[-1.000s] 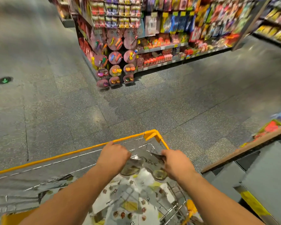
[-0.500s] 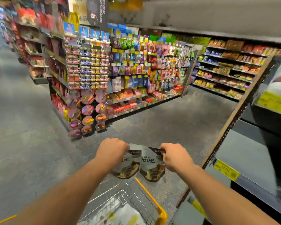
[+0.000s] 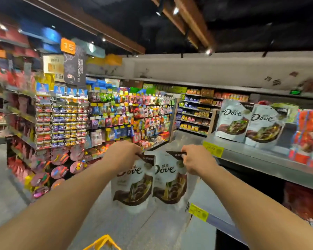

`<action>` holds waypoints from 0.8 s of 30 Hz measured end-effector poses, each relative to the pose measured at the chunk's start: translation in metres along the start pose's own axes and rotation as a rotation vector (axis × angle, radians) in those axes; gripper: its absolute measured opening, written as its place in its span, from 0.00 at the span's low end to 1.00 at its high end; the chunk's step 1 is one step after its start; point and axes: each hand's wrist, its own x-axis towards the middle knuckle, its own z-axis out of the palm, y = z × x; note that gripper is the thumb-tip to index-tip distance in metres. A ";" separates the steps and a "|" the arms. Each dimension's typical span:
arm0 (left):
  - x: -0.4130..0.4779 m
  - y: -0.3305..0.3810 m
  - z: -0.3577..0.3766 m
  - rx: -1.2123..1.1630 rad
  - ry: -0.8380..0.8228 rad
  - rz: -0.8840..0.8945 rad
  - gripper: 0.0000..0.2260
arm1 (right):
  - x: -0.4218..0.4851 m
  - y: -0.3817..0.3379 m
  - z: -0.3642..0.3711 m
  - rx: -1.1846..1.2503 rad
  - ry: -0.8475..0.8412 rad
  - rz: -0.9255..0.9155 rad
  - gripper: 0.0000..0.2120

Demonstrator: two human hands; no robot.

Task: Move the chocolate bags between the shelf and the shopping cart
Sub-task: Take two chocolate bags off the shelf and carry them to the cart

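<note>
My left hand [image 3: 122, 155] pinches the top edge of a white Dove chocolate bag [image 3: 133, 184], which hangs in the air. Beside it, my right hand [image 3: 197, 159] pinches the top of a second Dove bag [image 3: 170, 181]. Both bags hang side by side, upright, in front of the grey shelf [image 3: 257, 159] on the right. Two more Dove bags [image 3: 232, 121] [image 3: 264, 127] stand upright on that shelf. Only the yellow corner of the shopping cart [image 3: 103, 242] shows at the bottom edge.
Yellow price tags [image 3: 213, 149] line the shelf edges. Red packages [image 3: 309, 136] stand to the right of the shelved bags. A candy display rack [image 3: 83, 123] fills the far side of the aisle, with grey floor [image 3: 4, 186] between.
Both hands lifted the two bags out of the cart and up toward the shelf. The view tilted up, so the cart dropped almost out of sight.
</note>
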 end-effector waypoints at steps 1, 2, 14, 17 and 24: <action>0.007 0.009 -0.008 0.000 0.007 0.010 0.08 | -0.001 0.008 -0.013 0.000 0.021 0.005 0.07; 0.014 0.019 -0.016 -0.002 0.006 0.019 0.07 | -0.003 0.016 -0.025 -0.005 0.040 0.007 0.07; 0.092 0.139 -0.085 -0.064 0.096 0.149 0.04 | -0.023 0.131 -0.132 -0.030 0.214 0.095 0.08; 0.108 0.168 -0.095 -0.071 0.110 0.193 0.04 | -0.025 0.158 -0.147 -0.049 0.223 0.120 0.09; 0.147 0.221 -0.105 -0.048 0.177 0.251 0.05 | -0.022 0.215 -0.178 -0.043 0.275 0.150 0.09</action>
